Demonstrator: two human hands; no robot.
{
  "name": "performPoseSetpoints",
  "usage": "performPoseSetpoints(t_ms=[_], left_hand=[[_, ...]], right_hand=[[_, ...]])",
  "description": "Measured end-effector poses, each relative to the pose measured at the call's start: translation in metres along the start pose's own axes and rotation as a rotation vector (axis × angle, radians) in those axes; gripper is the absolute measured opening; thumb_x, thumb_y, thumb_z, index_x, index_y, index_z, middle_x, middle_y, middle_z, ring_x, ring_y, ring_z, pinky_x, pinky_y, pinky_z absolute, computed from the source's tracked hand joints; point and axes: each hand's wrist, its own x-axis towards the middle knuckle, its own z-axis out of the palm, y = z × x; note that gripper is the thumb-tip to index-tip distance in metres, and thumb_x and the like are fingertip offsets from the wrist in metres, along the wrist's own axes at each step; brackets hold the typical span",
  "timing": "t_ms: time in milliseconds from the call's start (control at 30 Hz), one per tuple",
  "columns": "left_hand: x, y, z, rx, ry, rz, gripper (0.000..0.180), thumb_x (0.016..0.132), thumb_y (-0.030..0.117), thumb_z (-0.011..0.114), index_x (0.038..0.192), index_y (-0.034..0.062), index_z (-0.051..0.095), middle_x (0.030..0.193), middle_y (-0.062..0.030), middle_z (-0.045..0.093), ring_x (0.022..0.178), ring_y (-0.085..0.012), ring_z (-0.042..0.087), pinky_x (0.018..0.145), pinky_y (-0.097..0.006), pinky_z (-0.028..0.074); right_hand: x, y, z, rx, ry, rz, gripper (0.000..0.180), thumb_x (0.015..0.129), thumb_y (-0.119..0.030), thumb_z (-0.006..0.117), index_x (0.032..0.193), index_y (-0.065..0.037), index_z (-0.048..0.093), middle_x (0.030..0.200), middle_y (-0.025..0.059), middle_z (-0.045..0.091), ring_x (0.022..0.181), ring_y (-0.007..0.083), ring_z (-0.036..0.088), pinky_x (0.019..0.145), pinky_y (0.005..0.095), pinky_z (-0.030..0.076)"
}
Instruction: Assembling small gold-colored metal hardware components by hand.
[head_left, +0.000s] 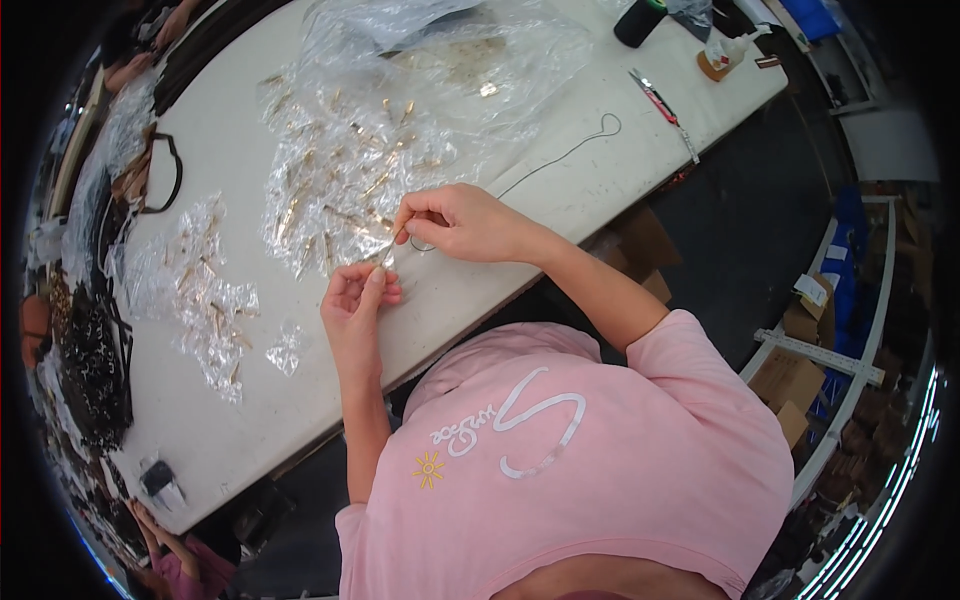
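Over the near part of the white table, my left hand [356,300] and my right hand [462,224] are close together, both with fingers pinched. A small, thin gold-coloured piece [389,251] spans the gap between their fingertips; its exact kind is too small to make out. Just beyond them spreads a pile of small clear plastic packets [335,185] with thin gold-coloured pieces inside. From beside my right hand a thin dark wire [560,157] runs away to the right and ends in a loop. Part of another curve of wire shows under that hand.
A second heap of packets [205,290] lies left, with a lone packet [284,350] nearby. Large clear plastic sheeting [520,60] covers the far side. Red-handled scissors [662,108], a dark thread spool [640,22] and an amber bottle [718,62] stand right. Black straps [95,370] crowd the left edge.
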Motion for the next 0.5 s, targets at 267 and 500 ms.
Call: performPoseSetpoints(t_ms=[267, 500], left_hand=[[0.000, 0.014, -0.004, -0.217, 0.016, -0.086, 0.013, 0.094, 0.008, 0.061, 0.104, 0.0003, 0.060, 0.098, -0.0141, 0.069, 0.087, -0.0175, 0.069, 0.078, -0.026, 0.057], [0.006, 0.024, -0.002, -0.316, 0.036, -0.091, 0.023, 0.095, 0.006, 0.057, 0.115, -0.0049, 0.059, 0.114, -0.0227, 0.066, 0.103, -0.0254, 0.068, 0.089, -0.029, 0.057]], right_hand=[[-0.068, 0.063, -0.258, -0.777, 1.046, 0.088, 0.021, 0.093, -0.019, 0.062, 0.105, -0.004, 0.069, 0.093, 0.0092, 0.068, 0.076, 0.0174, 0.062, 0.071, 0.0286, 0.049], [-0.115, 0.115, -0.291, -0.881, 0.971, 0.432, 0.035, 0.091, -0.028, 0.064, 0.115, -0.003, 0.064, 0.102, 0.0134, 0.063, 0.093, 0.0275, 0.060, 0.087, 0.0370, 0.047]])
